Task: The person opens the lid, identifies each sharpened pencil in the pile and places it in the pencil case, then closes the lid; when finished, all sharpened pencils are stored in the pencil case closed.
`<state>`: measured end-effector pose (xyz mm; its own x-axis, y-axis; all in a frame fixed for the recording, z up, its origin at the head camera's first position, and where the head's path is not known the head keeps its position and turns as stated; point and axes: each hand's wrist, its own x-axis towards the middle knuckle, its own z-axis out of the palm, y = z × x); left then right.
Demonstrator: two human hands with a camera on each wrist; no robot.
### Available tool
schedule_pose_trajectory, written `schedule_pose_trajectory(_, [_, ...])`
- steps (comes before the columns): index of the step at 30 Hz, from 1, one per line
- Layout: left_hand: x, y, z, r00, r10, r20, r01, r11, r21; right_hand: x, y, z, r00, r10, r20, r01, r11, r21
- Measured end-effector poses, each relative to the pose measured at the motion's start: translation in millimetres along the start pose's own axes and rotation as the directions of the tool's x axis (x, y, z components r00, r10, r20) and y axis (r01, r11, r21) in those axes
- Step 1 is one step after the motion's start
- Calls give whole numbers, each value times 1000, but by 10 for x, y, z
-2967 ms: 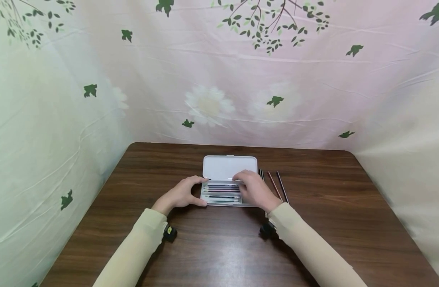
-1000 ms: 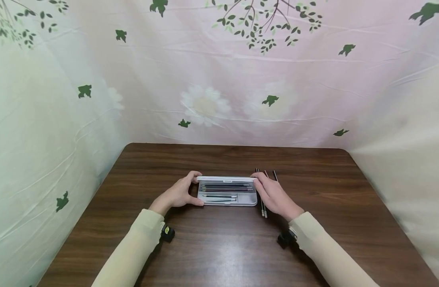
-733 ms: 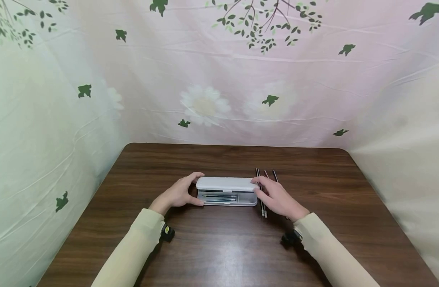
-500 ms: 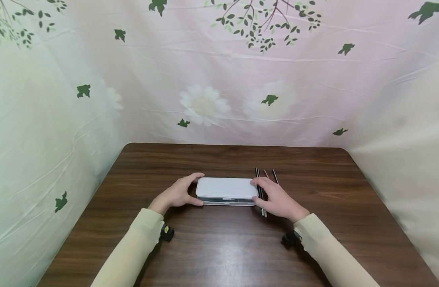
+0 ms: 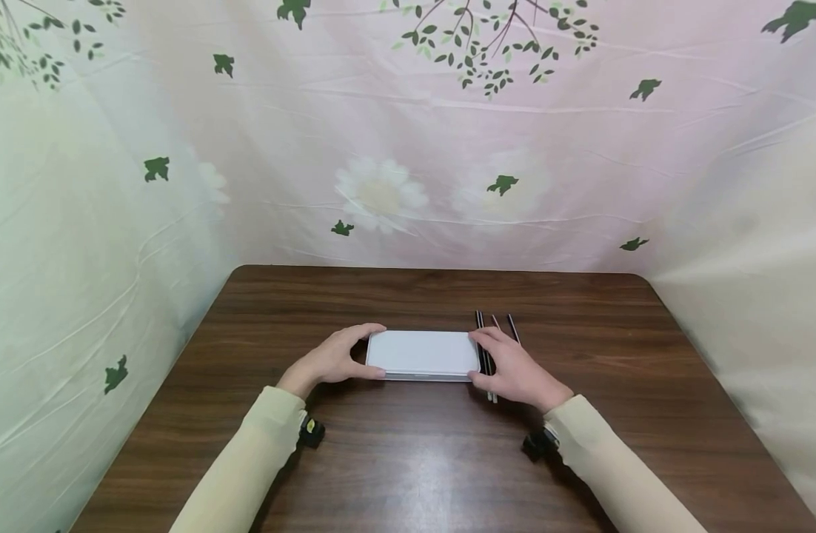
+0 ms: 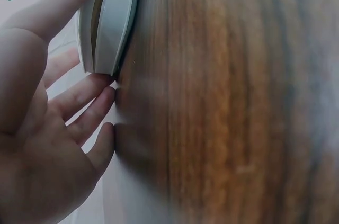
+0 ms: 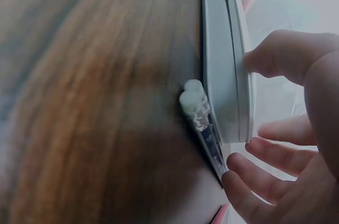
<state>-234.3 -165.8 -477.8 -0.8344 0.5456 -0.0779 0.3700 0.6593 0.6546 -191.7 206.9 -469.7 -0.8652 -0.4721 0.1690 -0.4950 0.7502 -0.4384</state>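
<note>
A white pencil case point(image 5: 423, 351) lies on the table with its lid down over the tray; its contents are hidden. My left hand point(image 5: 331, 359) holds the left end, thumb at the front edge and fingers toward the back. In the left wrist view a dark gap shows between the lid and base of the case point(image 6: 114, 20). My right hand point(image 5: 514, 370) holds the right end, its thumb point(image 7: 278, 53) pressing on the lid's edge. Beside that end, partly under the right hand, lie two dark pencils point(image 7: 204, 131) with white eraser tips.
A reddish pencil point(image 5: 495, 321) and another dark pencil point(image 5: 512, 327) lie farther right, partly hidden by the right hand. The brown wooden table point(image 5: 408, 459) is bordered by a pale printed curtain point(image 5: 408, 148) at the back and sides.
The case stood open with pencils inside; its lid has swung forward and down over them. The right hand moved from inside the case to its right end; the left stayed at the left end.
</note>
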Motion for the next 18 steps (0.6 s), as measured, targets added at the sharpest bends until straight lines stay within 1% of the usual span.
schedule_pose_trajectory(4, [-13,25,6,1000,-18,-9,18,1000,-10,10,-15,-4,1000,26,18,-26,1000,6])
schedule_pose_trajectory(9, [-19,56,8,999,-39,-13,39,999,-12,5,-23,-1,999,33,17,-33,999,1])
schedule_pose_trajectory(15, [-23,66,9,1000,-22,-21,22,1000,6,0,-21,10,1000,24,11,-24,1000,-14])
schedule_pose_trajectory(18, [-22,63,5,1000,-14,-18,14,1000,7,1,-29,-3,999,26,21,-25,999,-27])
